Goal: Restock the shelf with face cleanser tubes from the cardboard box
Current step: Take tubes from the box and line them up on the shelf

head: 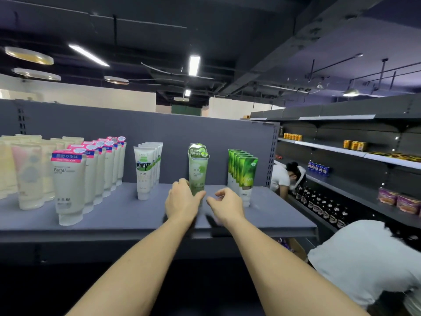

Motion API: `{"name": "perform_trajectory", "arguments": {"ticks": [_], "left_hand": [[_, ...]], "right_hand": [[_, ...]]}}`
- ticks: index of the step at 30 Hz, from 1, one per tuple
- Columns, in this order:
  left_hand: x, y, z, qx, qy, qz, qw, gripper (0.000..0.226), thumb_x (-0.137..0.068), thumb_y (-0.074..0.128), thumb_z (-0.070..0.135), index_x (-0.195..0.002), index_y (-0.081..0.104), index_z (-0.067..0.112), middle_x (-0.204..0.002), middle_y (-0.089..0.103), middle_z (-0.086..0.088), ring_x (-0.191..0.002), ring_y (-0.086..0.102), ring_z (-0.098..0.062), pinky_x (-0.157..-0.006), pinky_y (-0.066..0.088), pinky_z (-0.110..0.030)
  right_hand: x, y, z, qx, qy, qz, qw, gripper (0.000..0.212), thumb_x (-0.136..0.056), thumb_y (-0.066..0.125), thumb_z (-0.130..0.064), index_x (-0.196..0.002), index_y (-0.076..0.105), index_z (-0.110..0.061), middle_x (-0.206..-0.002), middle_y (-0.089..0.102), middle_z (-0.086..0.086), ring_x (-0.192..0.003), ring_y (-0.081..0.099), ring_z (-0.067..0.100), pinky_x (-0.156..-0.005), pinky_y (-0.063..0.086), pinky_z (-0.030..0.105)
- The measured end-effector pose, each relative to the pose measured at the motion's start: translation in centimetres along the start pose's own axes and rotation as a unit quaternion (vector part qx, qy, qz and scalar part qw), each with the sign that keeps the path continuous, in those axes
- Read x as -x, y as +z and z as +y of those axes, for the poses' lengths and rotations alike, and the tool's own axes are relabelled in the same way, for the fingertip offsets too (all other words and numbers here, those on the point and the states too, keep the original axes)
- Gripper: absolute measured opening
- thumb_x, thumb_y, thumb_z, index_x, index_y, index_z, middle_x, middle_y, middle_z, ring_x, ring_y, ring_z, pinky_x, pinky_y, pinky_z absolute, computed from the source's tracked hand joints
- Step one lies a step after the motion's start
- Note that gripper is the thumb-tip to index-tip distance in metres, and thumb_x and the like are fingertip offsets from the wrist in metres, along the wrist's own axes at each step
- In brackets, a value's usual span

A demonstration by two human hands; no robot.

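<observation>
A pale green cleanser tube (197, 169) with a cucumber picture stands upright, cap down, on the grey shelf (127, 215). My left hand (182, 201) wraps around its lower part from the left. My right hand (227, 205) hovers just to the right of the tube, fingers curled and apart, holding nothing. The cardboard box is mostly hidden; only a brown corner (296, 247) shows below the shelf on the right.
Rows of other tubes stand on the shelf: bright green ones (245, 172) to the right, white cow-print ones (145, 169) to the left, pink-capped ones (91, 174) and cream ones (25, 176) further left. Two people in white shirts (364, 258) bend by the right-hand shelving.
</observation>
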State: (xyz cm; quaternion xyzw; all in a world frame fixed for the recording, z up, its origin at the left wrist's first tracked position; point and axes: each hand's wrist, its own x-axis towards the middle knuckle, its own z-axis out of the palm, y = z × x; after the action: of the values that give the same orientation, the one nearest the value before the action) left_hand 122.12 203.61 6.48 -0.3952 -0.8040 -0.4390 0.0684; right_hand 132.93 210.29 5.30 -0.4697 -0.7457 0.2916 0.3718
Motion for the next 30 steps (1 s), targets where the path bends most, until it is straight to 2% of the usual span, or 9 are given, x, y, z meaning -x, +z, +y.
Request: {"name": "perform_trajectory", "arguments": {"ticks": [3, 6, 9, 12, 16, 19, 23, 28, 30], "left_hand": [[1.7, -1.4, 0.2, -0.038, 0.021, 0.015, 0.999, 0.041, -0.087, 0.058, 0.058, -0.092, 0.064, 0.018, -0.097, 0.068, -0.003, -0.094, 0.063, -0.025, -0.07, 0.046, -0.033], [4.7, -2.8, 0.8, -0.063, 0.017, 0.024, 0.998, 0.055, -0.089, 0.044, 0.063, -0.068, 0.059, 0.014, -0.08, 0.07, -0.007, -0.084, 0.065, -0.029, -0.06, 0.039, -0.031], [8.3, -3.6, 0.3, -0.057, -0.012, 0.018, 0.998, 0.059, -0.091, 0.039, 0.061, -0.062, 0.053, 0.012, -0.071, 0.066, -0.003, -0.075, 0.062, -0.027, -0.06, 0.036, -0.03], [12.1, -3.3, -1.8, -0.046, -0.048, -0.003, 0.998, 0.057, -0.09, 0.039, 0.059, -0.056, 0.053, 0.015, -0.062, 0.062, 0.002, -0.066, 0.06, -0.023, -0.059, 0.038, -0.03], [16.8, -2.1, -6.0, -0.046, -0.099, -0.069, 0.992, 0.053, -0.086, 0.041, 0.06, -0.064, 0.064, 0.017, -0.064, 0.068, 0.006, -0.066, 0.065, -0.018, -0.068, 0.052, -0.03], [19.9, -1.1, -9.5, -0.064, -0.124, -0.123, 0.982, 0.047, -0.088, 0.044, 0.057, -0.07, 0.064, 0.019, -0.068, 0.067, 0.005, -0.067, 0.065, -0.019, -0.066, 0.05, -0.028], [24.1, 0.7, -14.6, -0.095, -0.139, -0.194, 0.966, 0.04, -0.09, 0.047, 0.055, -0.078, 0.065, 0.021, -0.076, 0.067, 0.005, -0.072, 0.065, -0.019, -0.066, 0.05, -0.03], [28.9, 3.4, -20.5, -0.111, -0.185, -0.283, 0.935, 0.029, -0.088, 0.052, 0.05, -0.084, 0.061, 0.022, -0.09, 0.068, 0.004, -0.08, 0.063, -0.02, -0.068, 0.048, -0.03], [30.5, 4.5, -22.6, -0.121, -0.203, -0.309, 0.921, 0.03, -0.088, 0.052, 0.05, -0.096, 0.062, 0.023, -0.098, 0.067, 0.004, -0.087, 0.064, -0.02, -0.073, 0.049, -0.031]], "right_hand": [[1.4, -0.8, -0.4, -0.011, -0.022, -0.001, 1.0, 0.03, -0.085, 0.068, -0.046, -0.1, 0.057, -0.023, -0.106, 0.065, -0.002, -0.098, 0.061, 0.02, -0.081, 0.046, 0.031], [3.9, -1.0, -0.6, -0.043, -0.06, 0.014, 0.997, 0.026, -0.087, 0.066, -0.046, -0.084, 0.057, -0.022, -0.091, 0.069, 0.0, -0.091, 0.065, 0.023, -0.077, 0.048, 0.033], [7.5, -0.8, 0.2, -0.079, -0.093, 0.019, 0.992, 0.024, -0.09, 0.062, -0.044, -0.08, 0.055, -0.024, -0.082, 0.066, -0.005, -0.078, 0.067, 0.021, -0.068, 0.052, 0.035], [11.3, 0.2, 2.3, -0.108, -0.073, -0.001, 0.991, 0.024, -0.087, 0.061, -0.048, -0.078, 0.052, -0.027, -0.078, 0.065, -0.008, -0.073, 0.069, 0.021, -0.068, 0.056, 0.039], [15.4, 2.8, 6.4, -0.107, -0.009, -0.043, 0.993, 0.024, -0.081, 0.063, -0.054, -0.086, 0.056, -0.031, -0.081, 0.066, -0.009, -0.075, 0.07, 0.016, -0.073, 0.058, 0.042], [18.5, 5.0, 10.0, -0.071, 0.041, -0.091, 0.992, 0.033, -0.085, 0.063, -0.052, -0.104, 0.058, -0.026, -0.086, 0.066, -0.01, -0.084, 0.066, 0.013, -0.077, 0.055, 0.036], [22.6, 8.3, 14.3, -0.045, 0.111, -0.147, 0.982, 0.046, -0.089, 0.064, -0.049, -0.122, 0.053, -0.019, -0.087, 0.061, -0.01, -0.086, 0.061, 0.013, -0.074, 0.046, 0.03], [26.6, 12.3, 19.0, -0.029, 0.2, -0.196, 0.959, 0.052, -0.088, 0.064, -0.046, -0.129, 0.05, -0.017, -0.094, 0.063, -0.006, -0.091, 0.06, 0.017, -0.077, 0.044, 0.031], [28.1, 14.0, 20.8, -0.03, 0.235, -0.207, 0.949, 0.052, -0.088, 0.064, -0.045, -0.13, 0.05, -0.017, -0.099, 0.064, -0.005, -0.093, 0.059, 0.017, -0.077, 0.042, 0.031]]}}
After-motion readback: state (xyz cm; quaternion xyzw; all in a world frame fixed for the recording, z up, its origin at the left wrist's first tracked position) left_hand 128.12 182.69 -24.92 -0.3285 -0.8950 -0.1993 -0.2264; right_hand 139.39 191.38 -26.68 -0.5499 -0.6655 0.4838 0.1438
